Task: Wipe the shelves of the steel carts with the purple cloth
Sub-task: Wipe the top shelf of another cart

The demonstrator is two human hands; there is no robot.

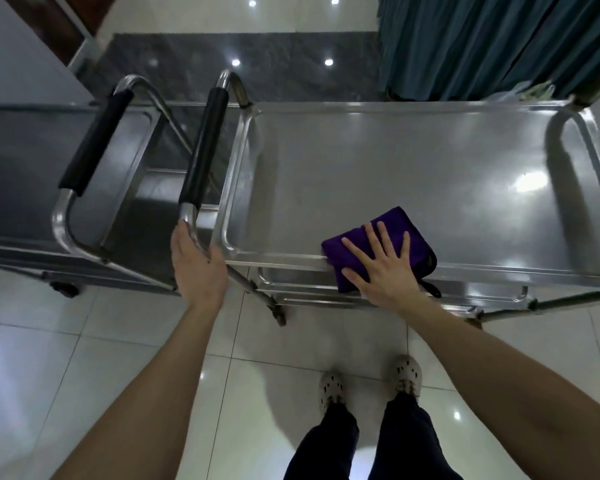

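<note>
Two steel carts stand side by side. The right cart's top shelf [413,161] is a shiny rimmed tray. A folded purple cloth [413,233] lies on its near edge and hangs partly over the front rim. My right hand [381,265] presses flat on the cloth with fingers spread. My left hand [196,265] rests against the bare steel end of the right cart's handle [203,150], just below its black grip, fingers loosely curved around the tube. The left cart [25,168] has its own black-gripped handle [96,136].
Lower shelves of the right cart [326,292] show under the top tray. A teal curtain [482,39] hangs behind the right cart. Glossy white floor tiles [101,358] and my feet [371,382] are below; a dark mat [257,67] lies behind the carts.
</note>
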